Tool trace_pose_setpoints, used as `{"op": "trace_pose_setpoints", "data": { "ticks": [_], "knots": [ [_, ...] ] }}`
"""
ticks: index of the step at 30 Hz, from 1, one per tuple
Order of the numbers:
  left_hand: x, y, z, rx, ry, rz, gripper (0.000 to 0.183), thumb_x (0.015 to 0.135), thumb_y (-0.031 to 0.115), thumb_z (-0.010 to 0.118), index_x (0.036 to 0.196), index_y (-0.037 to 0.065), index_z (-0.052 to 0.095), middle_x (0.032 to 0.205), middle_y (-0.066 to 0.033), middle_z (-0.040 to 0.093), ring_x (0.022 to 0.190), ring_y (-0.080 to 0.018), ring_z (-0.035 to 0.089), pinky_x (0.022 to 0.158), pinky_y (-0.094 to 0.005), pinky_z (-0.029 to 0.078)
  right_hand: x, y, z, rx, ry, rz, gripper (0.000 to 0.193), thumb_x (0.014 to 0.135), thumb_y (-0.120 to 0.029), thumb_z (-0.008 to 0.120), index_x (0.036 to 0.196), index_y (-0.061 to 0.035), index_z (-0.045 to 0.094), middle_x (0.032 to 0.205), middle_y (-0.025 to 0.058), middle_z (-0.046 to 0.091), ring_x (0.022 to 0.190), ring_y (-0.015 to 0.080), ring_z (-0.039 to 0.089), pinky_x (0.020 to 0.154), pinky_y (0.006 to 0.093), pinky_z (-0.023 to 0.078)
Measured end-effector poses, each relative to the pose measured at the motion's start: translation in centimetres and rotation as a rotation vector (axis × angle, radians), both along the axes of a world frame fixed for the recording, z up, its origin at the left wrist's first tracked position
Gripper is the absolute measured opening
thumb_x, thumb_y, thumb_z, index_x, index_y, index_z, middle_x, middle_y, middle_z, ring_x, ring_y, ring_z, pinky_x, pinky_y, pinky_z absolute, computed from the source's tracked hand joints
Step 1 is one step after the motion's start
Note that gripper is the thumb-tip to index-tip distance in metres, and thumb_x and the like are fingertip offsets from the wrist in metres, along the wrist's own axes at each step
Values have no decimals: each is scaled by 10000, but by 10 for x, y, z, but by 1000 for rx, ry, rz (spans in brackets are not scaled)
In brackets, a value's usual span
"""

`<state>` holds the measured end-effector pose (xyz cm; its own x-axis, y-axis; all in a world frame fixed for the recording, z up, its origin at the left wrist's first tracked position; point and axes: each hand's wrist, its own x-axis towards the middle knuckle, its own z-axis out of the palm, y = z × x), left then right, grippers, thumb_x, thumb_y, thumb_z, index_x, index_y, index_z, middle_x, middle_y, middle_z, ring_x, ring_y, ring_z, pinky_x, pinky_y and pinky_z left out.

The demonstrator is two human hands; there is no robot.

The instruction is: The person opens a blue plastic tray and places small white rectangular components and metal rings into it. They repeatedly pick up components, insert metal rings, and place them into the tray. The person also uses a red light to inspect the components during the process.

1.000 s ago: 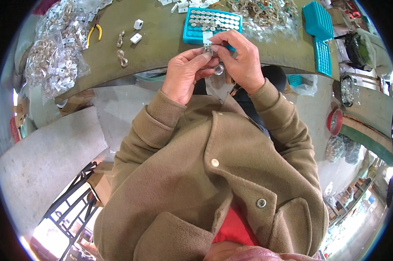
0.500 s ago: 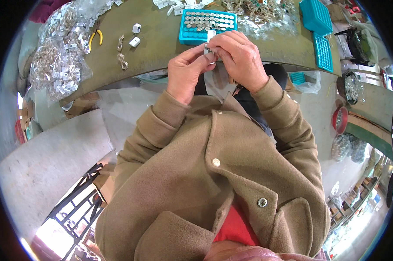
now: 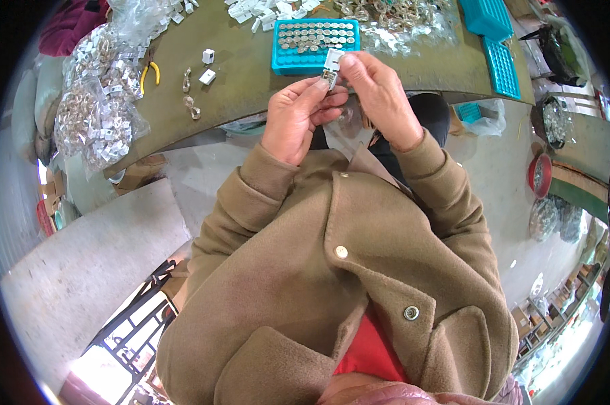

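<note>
Both hands meet over the table's near edge at a small white plastic case [image 3: 333,59], its lid standing open. My left hand [image 3: 293,116] pinches the lower part of the case between thumb and fingers; some metallic detail shows there, too small to make out. The thumb and fingers of my right hand [image 3: 384,94] are closed at the lid's right side. Just behind is a teal tray [image 3: 278,65] with rows of silver button cells [image 3: 316,31]. Its front row of pockets shows teal and is partly hidden by the case and hands.
Left of the tray lie two white cases [image 3: 208,77], two coiled wire bundles [image 3: 191,106] and yellow-handled pliers [image 3: 156,73]. Bagged wired parts [image 3: 95,108] heap up at the far left. More white cases [image 3: 268,10] and a wire pile [image 3: 399,17] lie behind. Teal trays [image 3: 501,67] stand at right.
The white case is raised slightly and now shows its lid open more plainly. My right hand has shifted right, its fingers less bunched over the case. The whole view has shifted slightly.
</note>
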<state>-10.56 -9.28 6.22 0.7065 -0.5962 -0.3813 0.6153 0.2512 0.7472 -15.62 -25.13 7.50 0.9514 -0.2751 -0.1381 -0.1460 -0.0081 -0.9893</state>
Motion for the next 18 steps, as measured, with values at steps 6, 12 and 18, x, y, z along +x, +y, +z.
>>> {"op": "trace_pose_setpoints", "data": {
  "ticks": [6,12,18],
  "knots": [
    [-3,-1,-6,-192,154,-90,260,991,191,565,1157,-4,612,1011,-85,695,905,-152,688,763,-256,576,0,7,-10,-487,-187,-49,231,971,-171,545,830,12,555,756,194,583,628,306,581,605,376,463],
    [4,7,-19,-215,427,-147,246,986,228,582,1139,36,593,1011,-75,683,829,-75,664,587,-156,516,-4,-3,-10,294,-85,100,211,966,-127,555,1011,61,640,914,109,705,748,163,658,705,289,533],
    [-3,-1,-20,-367,595,-142,156,973,198,609,1084,90,583,944,-6,614,642,-4,510,432,-138,350,1,-19,-17,475,-34,146,238,926,-92,610,1064,89,680,998,135,711,895,153,669,823,277,551]
  ]
}}
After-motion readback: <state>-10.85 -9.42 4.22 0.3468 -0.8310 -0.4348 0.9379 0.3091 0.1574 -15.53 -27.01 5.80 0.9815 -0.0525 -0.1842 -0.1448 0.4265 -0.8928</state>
